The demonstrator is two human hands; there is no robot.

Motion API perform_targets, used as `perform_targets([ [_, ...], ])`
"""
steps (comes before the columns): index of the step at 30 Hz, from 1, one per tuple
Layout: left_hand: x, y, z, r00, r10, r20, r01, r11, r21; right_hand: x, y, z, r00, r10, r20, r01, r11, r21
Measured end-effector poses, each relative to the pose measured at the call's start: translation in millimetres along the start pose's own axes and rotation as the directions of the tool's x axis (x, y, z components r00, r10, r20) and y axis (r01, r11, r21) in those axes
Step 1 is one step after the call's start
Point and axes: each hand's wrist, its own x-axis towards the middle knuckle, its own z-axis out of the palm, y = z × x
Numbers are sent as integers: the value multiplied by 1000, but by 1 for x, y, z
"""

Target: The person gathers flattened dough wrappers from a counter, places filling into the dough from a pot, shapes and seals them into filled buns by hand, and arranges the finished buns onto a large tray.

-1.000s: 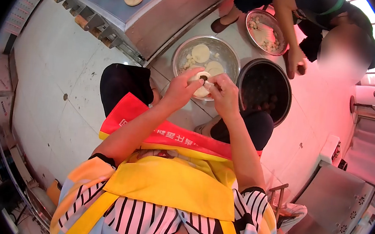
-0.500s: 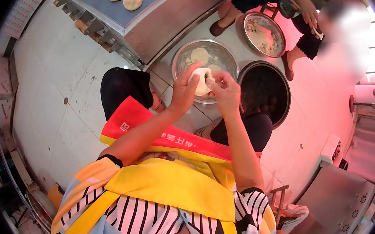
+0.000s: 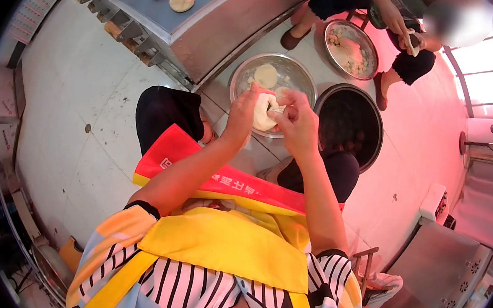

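A white dough wrapper (image 3: 263,115), gathered round a dark opening, is held between my two hands over the near part of a steel bowl (image 3: 239,70). My left hand (image 3: 242,115) cups it from the left. On its right edge, the fingers of my right hand (image 3: 298,123) pinch the dough. Inside the bowl lie a flat dough round (image 3: 266,76) and small dough pieces, partly hidden by my hands. Right of the bowl stands a black basin (image 3: 350,125) with dark round lumps in it.
Several shaped buns (image 3: 182,0) sit on a flat metal surface at the upper left. Another steel bowl (image 3: 351,50) with dough and pieces stands beyond the basin. A co-worker's hands (image 3: 398,26) hold a piece of dough at the upper right.
The dark opening has turned toward the right side of the dough, whose edge is more gathered. The co-worker's hand has risen from near the floor, and both hands now hold dough.
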Motion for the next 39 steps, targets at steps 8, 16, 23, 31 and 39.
perform_targets([
  [8,4,7,-12,982,-143,120,125,981,148,-4,4,-1,987,-124,98,128,991,-45],
  [16,29,29,-18,815,-534,225,436,821,367,-3,12,4,952,-272,143,304,897,-321],
  [23,38,39,-19,709,-688,154,481,632,608,-6,23,16,953,-251,171,292,913,-286],
  [31,38,27,-23,746,-622,237,548,776,313,-2,6,10,981,-180,76,196,900,-389],
  [39,21,25,-21,798,-556,231,537,831,145,1,-19,0,978,-209,-25,182,897,-403],
])
